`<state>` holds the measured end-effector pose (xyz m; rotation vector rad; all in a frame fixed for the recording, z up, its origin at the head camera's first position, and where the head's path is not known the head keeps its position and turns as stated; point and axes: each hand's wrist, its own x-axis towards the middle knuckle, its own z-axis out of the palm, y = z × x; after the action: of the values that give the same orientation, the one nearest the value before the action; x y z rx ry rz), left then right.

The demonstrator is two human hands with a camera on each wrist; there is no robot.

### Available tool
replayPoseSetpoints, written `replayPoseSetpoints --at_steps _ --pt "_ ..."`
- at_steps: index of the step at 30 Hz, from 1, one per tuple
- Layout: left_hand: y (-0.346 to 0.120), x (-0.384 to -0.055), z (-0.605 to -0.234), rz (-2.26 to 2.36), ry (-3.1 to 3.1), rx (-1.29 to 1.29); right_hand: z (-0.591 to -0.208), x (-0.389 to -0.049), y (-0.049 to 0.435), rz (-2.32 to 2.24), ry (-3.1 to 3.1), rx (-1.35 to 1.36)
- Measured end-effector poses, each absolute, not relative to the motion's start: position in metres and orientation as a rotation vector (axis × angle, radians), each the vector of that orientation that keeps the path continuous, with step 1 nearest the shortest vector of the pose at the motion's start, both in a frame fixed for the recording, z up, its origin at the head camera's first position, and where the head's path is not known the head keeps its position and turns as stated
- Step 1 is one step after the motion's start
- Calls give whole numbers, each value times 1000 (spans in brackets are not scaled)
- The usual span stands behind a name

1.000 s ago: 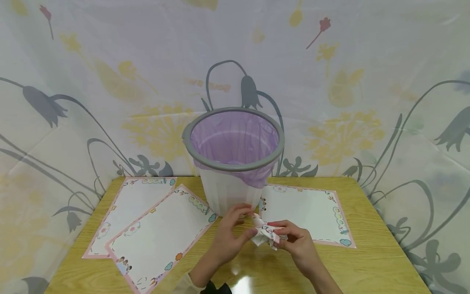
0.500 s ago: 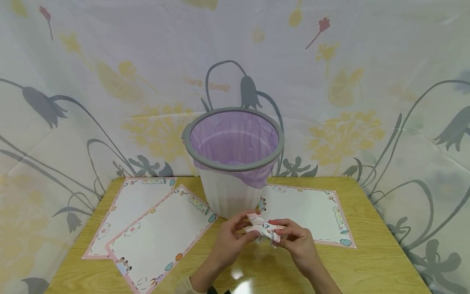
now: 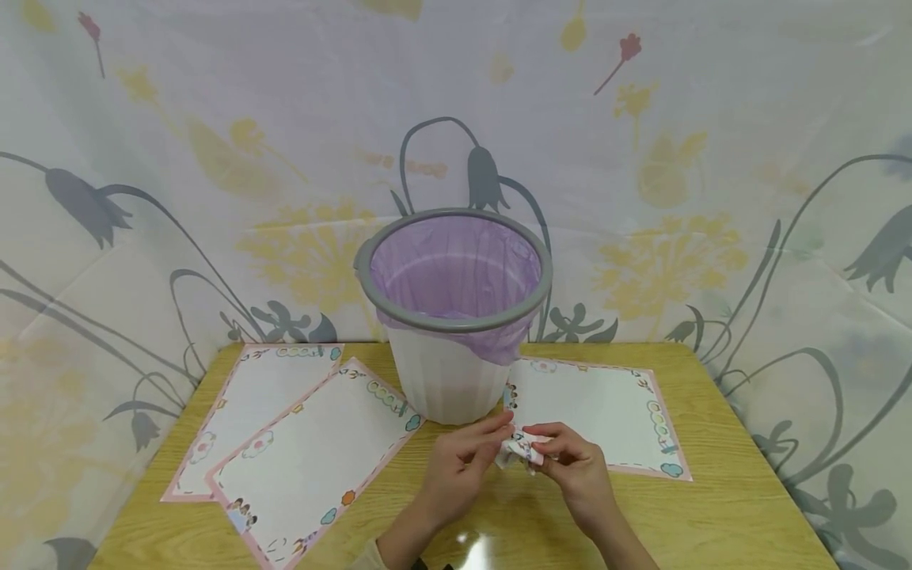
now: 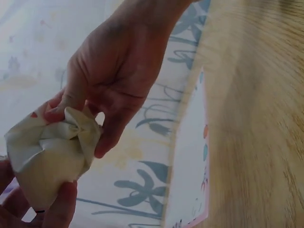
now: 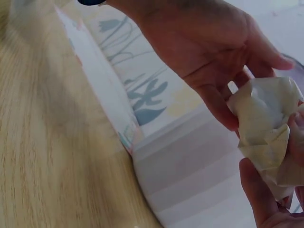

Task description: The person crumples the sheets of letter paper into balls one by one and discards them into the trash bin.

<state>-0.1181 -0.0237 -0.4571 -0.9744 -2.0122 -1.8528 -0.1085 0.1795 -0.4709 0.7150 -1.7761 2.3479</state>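
Note:
A crumpled sheet of white paper (image 3: 520, 450) with coloured print is held between both hands, just in front of the bin. My left hand (image 3: 456, 467) grips its left side, fingers and thumb bent around the edge. On the other side my right hand (image 3: 579, 469) pinches the paper between thumb and fingers. Up close in the left wrist view, the paper ball (image 4: 52, 154) shows its folds and a small red mark. The right wrist view shows the same wad (image 5: 266, 130) with fingers on both sides, which hide part of it.
A white bin (image 3: 445, 380) with a grey rim and purple liner stands behind the hands. Two pink-bordered sheets (image 3: 313, 467) overlap on the left of the wooden table (image 3: 698, 522). Another bordered sheet (image 3: 591, 416) lies at right. A flower-patterned cloth (image 3: 299, 158) hangs behind.
The paper has become more compact as its protruding left flap folded in under my left fingers. My left hand has shifted slightly right, while my right hand stays nearly in place.

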Motion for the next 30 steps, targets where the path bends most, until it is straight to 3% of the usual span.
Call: replayPoseSetpoints --at_steps 6,13,30 --pt "-39 -129 -459 -2062 -2024 -1231 -476 -110 186 2480 -1782 665" --pt "-47 -138 -453 -1830 -1967 -1492 -476 -110 187 2683 -1681 781" --pt "-35 -137 -456 -1457 -1874 -1278 -470 -110 179 2681 -1787 566"
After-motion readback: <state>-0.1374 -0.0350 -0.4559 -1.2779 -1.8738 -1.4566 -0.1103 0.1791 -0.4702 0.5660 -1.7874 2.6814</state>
